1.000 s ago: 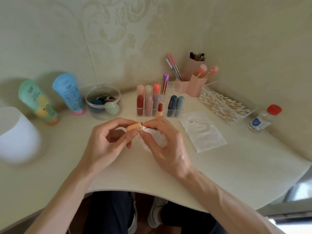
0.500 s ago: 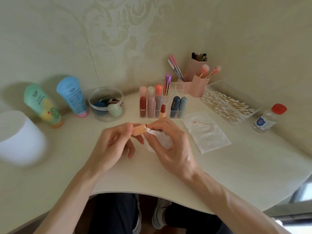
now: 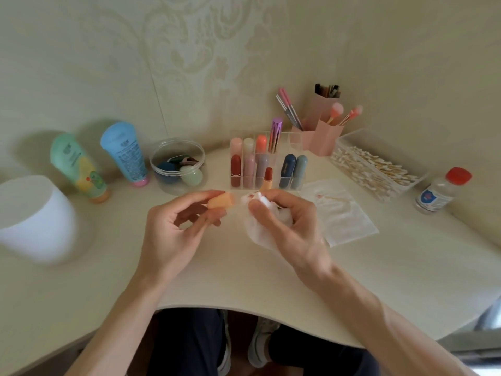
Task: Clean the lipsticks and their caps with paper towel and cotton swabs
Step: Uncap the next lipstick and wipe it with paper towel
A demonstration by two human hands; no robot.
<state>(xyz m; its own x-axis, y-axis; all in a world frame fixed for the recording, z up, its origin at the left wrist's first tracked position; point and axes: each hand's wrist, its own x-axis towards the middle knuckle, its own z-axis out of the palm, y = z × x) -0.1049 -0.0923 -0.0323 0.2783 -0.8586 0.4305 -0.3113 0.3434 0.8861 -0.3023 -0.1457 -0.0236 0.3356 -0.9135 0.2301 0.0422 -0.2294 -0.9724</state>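
peach cap [image 3: 221,201] lies crosswise, pointing at paper towel [image 3: 257,233].

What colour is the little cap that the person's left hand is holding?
The lipstick cap in the left hand is peach-orange, as the head view shows.

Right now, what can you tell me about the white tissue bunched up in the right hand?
The paper towel is white, thin and soft-looking, crumpled into a loose wad. The right hand grips it, thumb and fingers curled round it. Faint reddish smears mark its top. It sits close beside the orange cap pinched in the left hand, with a small gap between them.
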